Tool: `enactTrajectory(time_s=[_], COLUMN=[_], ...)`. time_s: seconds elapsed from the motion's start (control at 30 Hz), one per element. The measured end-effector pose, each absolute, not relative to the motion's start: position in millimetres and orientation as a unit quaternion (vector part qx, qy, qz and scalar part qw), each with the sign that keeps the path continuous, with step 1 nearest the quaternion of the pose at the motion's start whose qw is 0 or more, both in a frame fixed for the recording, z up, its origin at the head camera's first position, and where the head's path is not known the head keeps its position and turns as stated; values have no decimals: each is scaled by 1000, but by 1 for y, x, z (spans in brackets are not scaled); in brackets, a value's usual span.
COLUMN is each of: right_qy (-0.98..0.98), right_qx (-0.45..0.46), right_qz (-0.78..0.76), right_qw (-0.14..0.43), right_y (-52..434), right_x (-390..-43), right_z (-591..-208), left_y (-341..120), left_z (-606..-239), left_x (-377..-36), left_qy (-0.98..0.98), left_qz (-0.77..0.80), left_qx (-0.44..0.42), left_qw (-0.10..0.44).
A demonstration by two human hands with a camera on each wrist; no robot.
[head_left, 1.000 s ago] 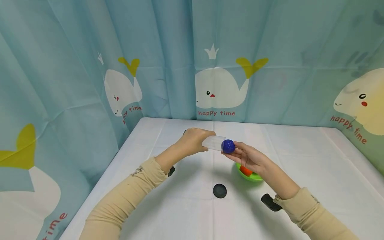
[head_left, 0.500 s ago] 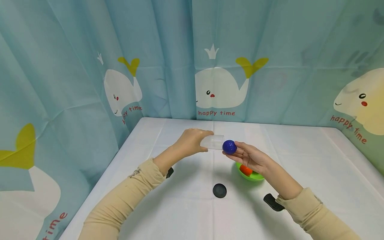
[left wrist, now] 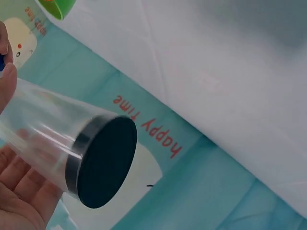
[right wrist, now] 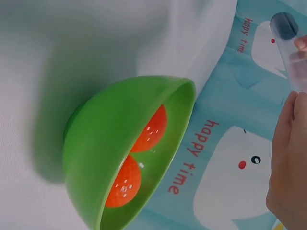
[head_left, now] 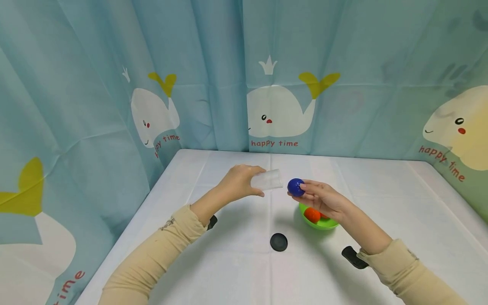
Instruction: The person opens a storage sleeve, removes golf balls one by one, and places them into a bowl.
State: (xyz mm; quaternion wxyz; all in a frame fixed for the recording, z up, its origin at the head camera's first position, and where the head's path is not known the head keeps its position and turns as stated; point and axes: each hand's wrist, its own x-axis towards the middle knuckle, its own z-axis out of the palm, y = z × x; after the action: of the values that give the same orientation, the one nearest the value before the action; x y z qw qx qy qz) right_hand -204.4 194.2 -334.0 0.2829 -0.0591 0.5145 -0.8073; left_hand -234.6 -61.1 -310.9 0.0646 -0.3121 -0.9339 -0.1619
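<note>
My left hand (head_left: 238,182) grips a clear plastic tube (head_left: 267,180) from its left end, holding it on its side above the table. Its mouth points right, and a black cap (left wrist: 108,165) covers the other end, as the left wrist view shows. Between the thumb and fingers of my right hand (head_left: 324,199) is a blue golf ball (head_left: 295,187), a small gap away from the tube's mouth. Below that hand stands a green bowl (head_left: 322,226) with orange golf balls (head_left: 312,215) in it. Nothing is visible inside the tube.
A round black lid (head_left: 279,242) lies flat on the white table (head_left: 236,262), nearer to me than the bowl. Black wrist mounts (head_left: 354,257) sit at my sleeves. A blue whale-print curtain (head_left: 213,114) hangs behind and to the sides.
The blue golf ball was at the tube's mouth and is now apart from it. My right hand has moved right with the ball; my left hand has shifted slightly left with the tube.
</note>
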Motion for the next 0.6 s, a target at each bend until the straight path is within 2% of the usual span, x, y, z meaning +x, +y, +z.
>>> enactTrajectory(time_s=[0.6], right_qy=[698], right_qx=[-63], right_qz=[-695], right_qw=[160], right_y=[209], right_x=[-202], right_z=[-343], left_y=[-67], left_z=[-323], left_x=[-230], left_qy=[-934], left_qz=[-225], left_qx=[-275], left_qw=[11])
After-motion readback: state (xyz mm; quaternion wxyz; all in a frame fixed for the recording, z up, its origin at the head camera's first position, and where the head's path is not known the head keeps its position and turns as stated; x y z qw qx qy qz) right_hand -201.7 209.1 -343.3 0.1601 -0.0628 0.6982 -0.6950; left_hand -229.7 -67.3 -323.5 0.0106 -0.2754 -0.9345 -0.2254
